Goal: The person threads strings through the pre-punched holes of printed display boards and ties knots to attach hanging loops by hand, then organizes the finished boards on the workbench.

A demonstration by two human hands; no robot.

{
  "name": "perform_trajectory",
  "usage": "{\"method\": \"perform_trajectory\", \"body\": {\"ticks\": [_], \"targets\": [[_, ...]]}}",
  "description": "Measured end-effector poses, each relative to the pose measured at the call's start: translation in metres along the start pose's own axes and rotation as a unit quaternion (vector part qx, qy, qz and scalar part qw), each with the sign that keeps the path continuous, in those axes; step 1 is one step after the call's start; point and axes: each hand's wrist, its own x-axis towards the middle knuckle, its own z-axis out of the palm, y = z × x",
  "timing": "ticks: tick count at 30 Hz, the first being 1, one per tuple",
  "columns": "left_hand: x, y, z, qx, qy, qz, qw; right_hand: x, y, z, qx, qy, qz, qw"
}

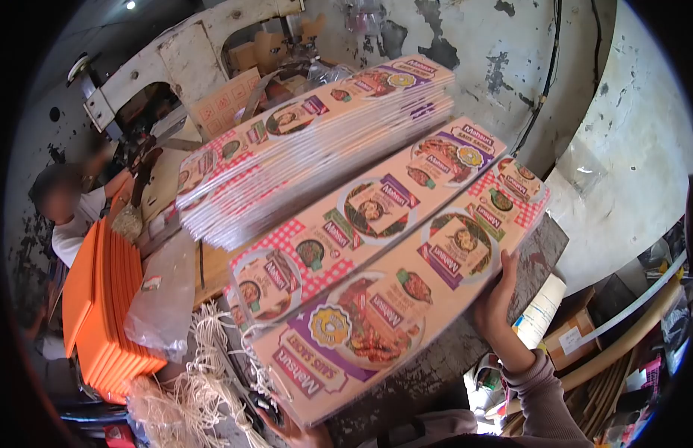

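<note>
Long printed panels marked Mahsuri, pictured with food dishes, lie in piles before me. The nearest stack of printed panels (454,250) lies tilted between my two hands. My right hand (499,299) grips its right edge, fingers partly hidden by it. At its lower left end, my left hand (294,431) is wrapped around the corner, mostly hidden underneath. Right behind and against this stack sits a second stack of the same panels (328,205). Farther back rises a taller pile of panels (316,142) with shiny layered edges.
Bundles of white string (212,373) hang at the lower left. Orange stacked panels (111,313) stand beyond them, with clear plastic (163,299) alongside. Another person (70,194) is at the far left, by a large pale machine (189,63). Cardboard (578,328) leans at the lower right.
</note>
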Motion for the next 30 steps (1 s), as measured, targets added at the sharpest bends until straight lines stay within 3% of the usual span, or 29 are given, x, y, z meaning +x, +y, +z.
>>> {"method": "perform_trajectory", "body": {"ticks": [1,3,5,7,9,11,13,15,16,21,23,24,25,26,27,29,30], "targets": [[-0.002,-0.001,0.003,-0.004,0.005,0.000,1.000,-0.003,-0.005,0.003,-0.022,0.003,-0.017,1.000],[-0.009,-0.004,0.014,-0.015,0.035,-0.098,0.994,-0.010,-0.012,-0.004,-0.030,-0.014,-0.017,0.999],[-0.005,-0.004,0.004,0.032,0.005,-0.081,0.996,-0.012,-0.016,-0.016,-0.038,-0.046,-0.020,0.998],[0.013,0.004,-0.015,0.064,-0.091,-0.001,0.994,-0.035,-0.023,-0.017,-0.011,-0.049,0.007,0.999],[0.027,0.015,-0.029,0.041,-0.082,-0.005,0.996,-0.070,-0.024,-0.012,0.005,-0.124,0.053,0.991],[0.032,0.015,-0.034,0.048,-0.098,-0.052,0.993,-0.101,-0.016,-0.009,-0.005,-0.129,0.077,0.989],[0.033,0.014,-0.031,0.049,-0.036,-0.053,0.997,-0.128,-0.008,0.001,-0.007,-0.158,0.073,0.985],[0.032,0.011,-0.031,0.053,-0.049,-0.045,0.996,-0.142,0.010,0.005,-0.055,-0.185,0.025,0.981],[0.033,0.013,-0.030,0.038,-0.029,-0.060,0.997,-0.144,0.011,0.007,-0.195,-0.210,-0.012,0.958],[0.036,0.012,-0.034,0.010,-0.041,-0.065,0.997,-0.144,-0.012,0.015,-0.167,-0.226,0.057,0.958],[0.048,0.016,-0.048,0.022,-0.054,-0.016,0.998,-0.139,-0.018,0.000,-0.239,-0.263,-0.020,0.935],[0.050,0.007,-0.057,0.022,-0.051,-0.018,0.998,-0.140,-0.027,0.003,-0.275,-0.227,-0.101,0.929],[0.052,-0.011,-0.068,-0.030,-0.108,0.030,0.993,-0.134,-0.037,0.006,-0.274,-0.230,-0.102,0.928],[0.053,-0.023,-0.077,-0.082,-0.164,0.078,0.980,-0.125,-0.048,0.008,-0.321,-0.228,-0.172,0.903],[0.059,-0.024,-0.084,-0.082,-0.162,0.074,0.981,-0.119,-0.055,0.012,-0.365,-0.225,-0.241,0.871],[0.078,-0.027,-0.093,-0.182,-0.056,-0.012,0.982,-0.113,-0.063,0.026,-0.335,-0.235,-0.258,0.875],[0.086,-0.029,-0.095,-0.164,-0.024,-0.011,0.986,-0.111,-0.065,0.033,-0.304,-0.242,-0.277,0.879]]}}
